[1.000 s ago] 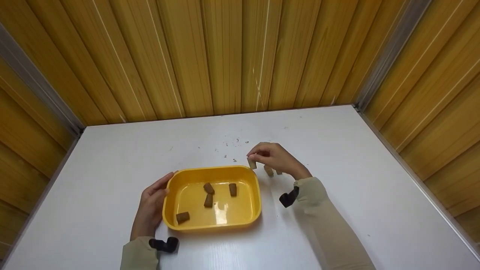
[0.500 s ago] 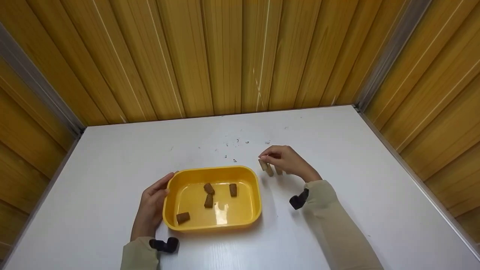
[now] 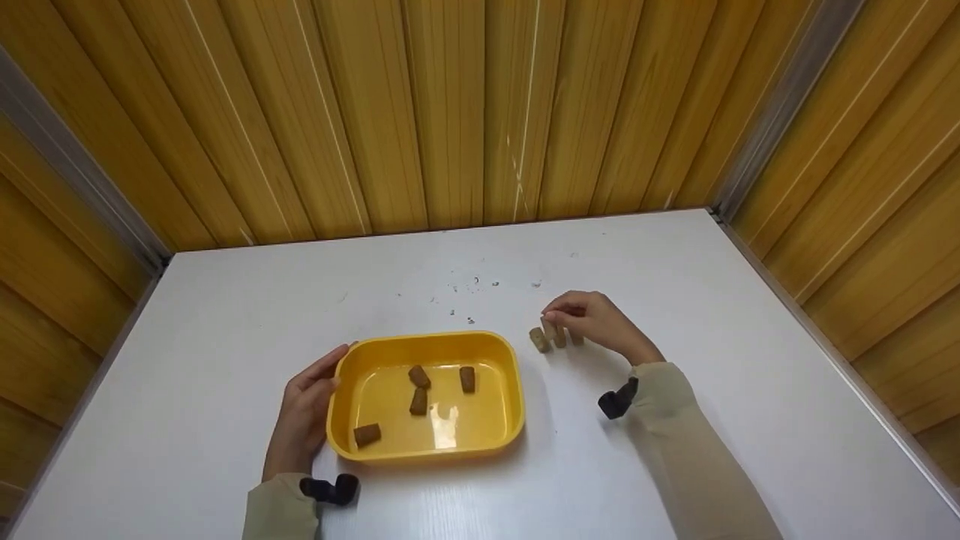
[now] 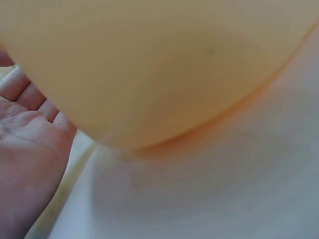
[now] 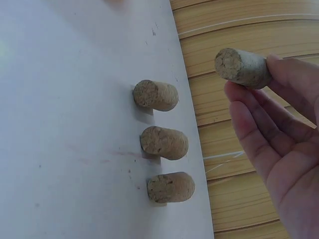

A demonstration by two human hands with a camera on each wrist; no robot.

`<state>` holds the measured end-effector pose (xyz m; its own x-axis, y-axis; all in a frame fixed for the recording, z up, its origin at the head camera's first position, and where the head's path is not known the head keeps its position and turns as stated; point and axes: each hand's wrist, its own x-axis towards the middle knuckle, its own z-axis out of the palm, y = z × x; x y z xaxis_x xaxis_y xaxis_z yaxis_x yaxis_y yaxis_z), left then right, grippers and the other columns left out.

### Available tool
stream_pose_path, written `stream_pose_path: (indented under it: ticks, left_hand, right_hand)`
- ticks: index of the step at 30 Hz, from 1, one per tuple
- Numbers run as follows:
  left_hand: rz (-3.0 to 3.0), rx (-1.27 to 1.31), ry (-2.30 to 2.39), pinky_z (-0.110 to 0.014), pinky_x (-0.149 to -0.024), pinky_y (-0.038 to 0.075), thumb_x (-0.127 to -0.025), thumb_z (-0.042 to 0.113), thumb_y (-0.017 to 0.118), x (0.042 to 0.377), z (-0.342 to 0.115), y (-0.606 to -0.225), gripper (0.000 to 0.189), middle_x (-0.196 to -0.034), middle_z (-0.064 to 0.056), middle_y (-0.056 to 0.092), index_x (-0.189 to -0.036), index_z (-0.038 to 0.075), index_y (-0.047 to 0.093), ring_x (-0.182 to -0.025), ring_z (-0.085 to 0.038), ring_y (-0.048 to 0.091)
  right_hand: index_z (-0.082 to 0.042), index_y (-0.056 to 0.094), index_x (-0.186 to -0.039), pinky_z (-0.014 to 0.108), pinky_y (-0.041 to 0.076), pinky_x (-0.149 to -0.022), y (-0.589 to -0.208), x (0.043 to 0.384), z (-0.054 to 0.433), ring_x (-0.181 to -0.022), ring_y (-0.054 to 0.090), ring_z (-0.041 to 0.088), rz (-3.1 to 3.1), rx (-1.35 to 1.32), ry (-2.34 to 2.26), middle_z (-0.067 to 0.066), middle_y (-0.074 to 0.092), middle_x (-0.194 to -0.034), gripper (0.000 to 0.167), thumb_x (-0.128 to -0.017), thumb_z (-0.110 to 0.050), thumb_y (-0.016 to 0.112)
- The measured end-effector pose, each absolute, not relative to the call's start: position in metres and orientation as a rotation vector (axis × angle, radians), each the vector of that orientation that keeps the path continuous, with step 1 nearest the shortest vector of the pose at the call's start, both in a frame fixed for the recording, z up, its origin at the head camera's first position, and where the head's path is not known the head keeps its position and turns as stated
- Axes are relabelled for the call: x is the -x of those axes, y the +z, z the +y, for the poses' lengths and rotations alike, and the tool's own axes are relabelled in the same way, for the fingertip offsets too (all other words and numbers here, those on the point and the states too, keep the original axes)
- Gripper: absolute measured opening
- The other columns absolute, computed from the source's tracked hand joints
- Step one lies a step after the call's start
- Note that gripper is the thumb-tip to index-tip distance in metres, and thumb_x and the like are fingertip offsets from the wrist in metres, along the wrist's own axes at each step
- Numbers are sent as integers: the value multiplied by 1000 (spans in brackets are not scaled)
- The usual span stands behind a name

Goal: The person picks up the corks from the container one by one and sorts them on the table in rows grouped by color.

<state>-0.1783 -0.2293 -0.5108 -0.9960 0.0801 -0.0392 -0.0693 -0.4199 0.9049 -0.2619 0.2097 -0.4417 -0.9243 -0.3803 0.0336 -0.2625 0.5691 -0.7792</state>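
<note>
head: left hand [image 3: 298, 412] against left of yellow plastic tray [image 3: 420, 350] with four brown cork cylinders [image 3: 468, 379] | left wrist: fingers look extended, probably steadying | right wrist: right hand [image 5: 281, 142] pinches tan cork cylinder [image 5: 244, 68] by one end, likely clearing three tan corks [image 5: 167, 143] nearby

- The head view is evenly, moderately lit: the white table [image 3: 225, 337] is palest, the wooden wall panels [image 3: 442, 112] dimmer and more saturated.
- Hard white glare marks the floor of the yellow tray [image 3: 427, 337]; a fainter sheen streaks the table nearest the camera.
- Soft shadows lie along the tray's right side and beside the right sleeve [image 3: 690, 450].
- The left wrist view is hazy — the tray is a smooth, out-of-focus mass, while the left hand [image 4: 30, 144] is clearer (palm creases are readable).
- The right wrist view glows bluish-white at its left edge; three corks [image 5: 164, 143] throw short shadows, the held cork [image 5: 243, 68] shows its grain, and plank lines bow.
</note>
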Motion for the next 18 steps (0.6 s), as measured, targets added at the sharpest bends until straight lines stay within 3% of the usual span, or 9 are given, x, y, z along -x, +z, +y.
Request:
stream_pose_path:
  ticks: [8, 14, 18]
  left_hand:
    - [1629, -43, 2592, -30, -106, 44, -91, -5, 46, 179, -228, -510, 55, -142, -1, 53, -145, -3, 35, -130, -17, 52]
    - [1619, -133, 2622, -32, -104, 45, -92, -8, 43, 178, -230, -511, 50, -133, -1, 60, -142, -8, 36, -125, -17, 56]
    - [1637, -107, 2603, -31, -104, 45, -91, -7, 43, 178, -230, -511, 52, -135, 1, 59, -142, -6, 38, -126, -15, 55]
  right_hand:
    - [-11, 70, -109, 40, 52, -96, -454, 262, 230, -101, 61, 20, 2749, 522, -1279, 4, 69, -108, 31, -92, -35, 61]
    - [-5, 70, -108, 37, 52, -95, -460, 262, 241, -104, 64, 25, 2758, 487, -1350, 12, 69, -108, 32, -92, -31, 61]
    - [-4, 70, -108, 32, 54, -89, -463, 263, 248, -100, 66, 23, 2797, 479, -1329, 12, 70, -107, 33, -93, -32, 60]
